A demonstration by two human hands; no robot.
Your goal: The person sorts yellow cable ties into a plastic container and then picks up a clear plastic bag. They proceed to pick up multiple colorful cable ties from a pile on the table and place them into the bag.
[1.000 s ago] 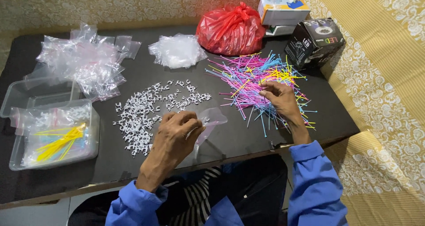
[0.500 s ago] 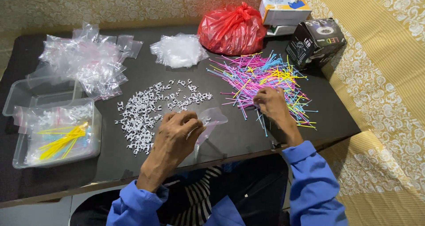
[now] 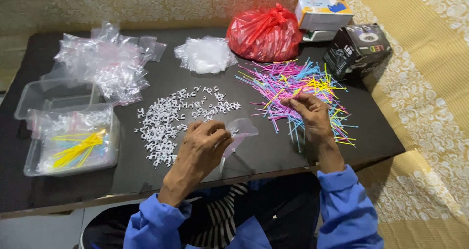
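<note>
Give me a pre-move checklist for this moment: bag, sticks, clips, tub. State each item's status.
1. Left hand holds the small clear bag at its edge: ok.
2. Bag mouth open: cannot tell.
3. Right hand pinches sticks in the coloured stick pile: ok; how many, cannot tell.
4. White clips lie loose beside the left hand: ok.
5. Clear tub with packed bags stands on the table, apart from both hands: ok.

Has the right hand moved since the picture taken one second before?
Yes. The right hand moved left and a little away from the person, from the sticks' right side toward their middle, further from the black box.
</note>
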